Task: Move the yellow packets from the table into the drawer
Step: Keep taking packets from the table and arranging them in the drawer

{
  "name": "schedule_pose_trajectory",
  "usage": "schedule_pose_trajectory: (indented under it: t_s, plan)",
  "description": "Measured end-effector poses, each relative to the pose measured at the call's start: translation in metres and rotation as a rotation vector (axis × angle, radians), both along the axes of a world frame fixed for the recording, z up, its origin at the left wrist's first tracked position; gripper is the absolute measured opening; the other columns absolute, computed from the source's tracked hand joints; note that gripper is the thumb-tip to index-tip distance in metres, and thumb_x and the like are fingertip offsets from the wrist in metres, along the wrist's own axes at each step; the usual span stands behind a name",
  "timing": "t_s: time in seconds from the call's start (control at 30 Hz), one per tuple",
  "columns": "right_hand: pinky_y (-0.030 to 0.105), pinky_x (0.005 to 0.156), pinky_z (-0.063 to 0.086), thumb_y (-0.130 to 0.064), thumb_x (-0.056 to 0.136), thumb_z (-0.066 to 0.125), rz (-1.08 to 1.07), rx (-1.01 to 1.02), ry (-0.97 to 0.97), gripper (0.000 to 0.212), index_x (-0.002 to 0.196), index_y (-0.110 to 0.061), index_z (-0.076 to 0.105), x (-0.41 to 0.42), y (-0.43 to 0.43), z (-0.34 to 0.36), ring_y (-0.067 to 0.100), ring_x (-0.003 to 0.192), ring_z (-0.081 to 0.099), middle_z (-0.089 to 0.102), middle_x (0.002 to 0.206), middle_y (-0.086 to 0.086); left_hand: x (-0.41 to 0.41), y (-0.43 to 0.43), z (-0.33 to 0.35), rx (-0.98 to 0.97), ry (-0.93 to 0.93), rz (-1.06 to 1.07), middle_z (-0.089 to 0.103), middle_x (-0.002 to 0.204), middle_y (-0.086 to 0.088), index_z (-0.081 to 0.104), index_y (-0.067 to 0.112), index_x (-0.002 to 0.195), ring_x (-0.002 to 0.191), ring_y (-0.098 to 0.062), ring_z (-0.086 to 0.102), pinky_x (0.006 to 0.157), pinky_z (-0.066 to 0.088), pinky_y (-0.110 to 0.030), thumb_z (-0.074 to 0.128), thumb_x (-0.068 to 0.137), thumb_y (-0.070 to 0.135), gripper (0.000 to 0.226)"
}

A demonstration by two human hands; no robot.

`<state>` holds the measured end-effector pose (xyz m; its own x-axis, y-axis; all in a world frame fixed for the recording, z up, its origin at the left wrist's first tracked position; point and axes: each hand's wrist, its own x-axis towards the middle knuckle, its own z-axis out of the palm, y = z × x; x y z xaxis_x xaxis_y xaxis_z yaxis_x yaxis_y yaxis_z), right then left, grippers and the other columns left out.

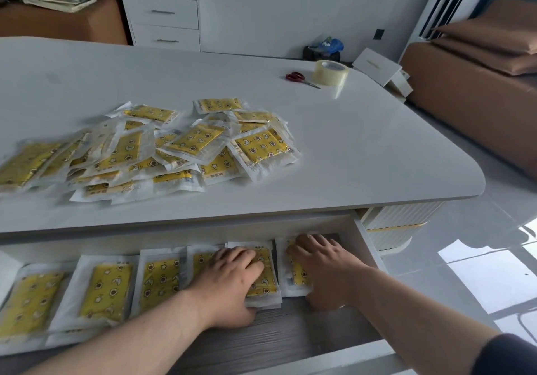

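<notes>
Many yellow packets [162,148]: heaped by bench [348,142] left edge.
Left grip [229,281]: clasps packet stack [266,283] in drawer [276,337].
Right grip [322,267]: flat, pressing rightmost packet [293,284].

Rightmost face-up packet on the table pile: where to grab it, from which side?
Likely pinch the rightmost packet by the clear border at its right edge, coming in from the right over bare table. It lies flat on top of the pile, and that rim juts past the packets beneath, so a thumb can slip under.
</notes>
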<state>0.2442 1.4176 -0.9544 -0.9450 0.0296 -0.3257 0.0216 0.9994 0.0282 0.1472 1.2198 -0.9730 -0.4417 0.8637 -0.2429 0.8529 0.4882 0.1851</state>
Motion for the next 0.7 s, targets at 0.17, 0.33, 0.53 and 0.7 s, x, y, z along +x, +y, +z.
schedule_pose_trajectory:
  t_s: [0.17, 0.33, 0.53, 0.7]
  plan:
    - [0.043, 0.114, 0.030, -0.034, 0.075, 0.065, -0.032, -0.061, -0.017, 0.081, 0.146, -0.027, 0.026, -0.003, 0.000, -0.002, 0.026, 0.140, 0.025, 0.026, 0.149, 0.000, -0.001, 0.000, -0.003, 0.014, -0.017, 0.000, 0.006, 0.161, -0.001, 0.017, 0.023, 0.151, 0.147, -0.020, 0.002, 0.113, -0.009, -0.034, 0.055, 0.081, 0.047, 0.083]
    - [0.046, 0.117, 0.028, -0.029, 0.075, 0.068, -0.072, -0.122, -0.051, 0.085, 0.148, -0.032, 0.024, -0.002, 0.005, -0.004, 0.023, 0.147, 0.009, 0.016, 0.155, -0.005, -0.003, 0.000, -0.006, 0.034, -0.029, 0.007, 0.004, 0.162, 0.000, 0.014, 0.025, 0.152, 0.148, -0.018, 0.002, 0.107, -0.012, -0.028, 0.056, 0.081, 0.047, 0.085]
    - [0.034, 0.112, 0.038, -0.025, 0.070, 0.075, -0.129, -0.243, -0.068, 0.091, 0.146, -0.034, 0.025, -0.004, 0.009, -0.015, 0.027, 0.142, 0.024, 0.015, 0.150, -0.003, -0.003, 0.000, -0.007, 0.025, -0.043, 0.020, 0.003, 0.162, 0.001, 0.014, 0.025, 0.152, 0.148, -0.019, 0.001, 0.109, -0.012, -0.031, 0.056, 0.081, 0.048, 0.085]
    - [0.030, 0.109, 0.040, -0.032, 0.067, 0.078, -0.139, -0.253, -0.066, 0.093, 0.145, -0.035, 0.028, -0.003, 0.008, -0.013, 0.023, 0.138, 0.030, 0.018, 0.147, -0.001, -0.004, 0.000, -0.008, 0.028, -0.041, 0.028, 0.004, 0.161, 0.001, 0.013, 0.025, 0.152, 0.148, -0.019, 0.001, 0.111, -0.010, -0.033, 0.056, 0.082, 0.048, 0.086]
